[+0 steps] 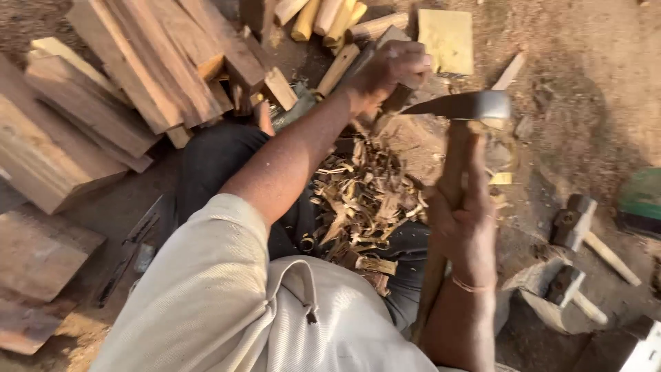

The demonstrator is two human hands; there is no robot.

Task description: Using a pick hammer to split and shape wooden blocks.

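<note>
The right hand (463,231) is wrapped tight around the wooden handle of a hatchet (460,148), index finger laid along the shaft, with the steel head raised and its edge pointing toward the left hand. The left hand (385,69) is stretched well forward, fingers curled around the top of a short wooden piece (397,96) that it steadies upright; the lower end of that piece is hidden behind the blade and blur. Between the 2 hands, and down toward the lap, lies a heap of wood shavings (358,200). Beyond the left hand lie rounded pale sticks (323,17); to its left, stacked planks (138,62). Right of the right hand rest 2 hammers (575,224). This looks like the chopping stage, mid-stroke; a clean cut calls for the blade landing below the gripping fingers.
</note>
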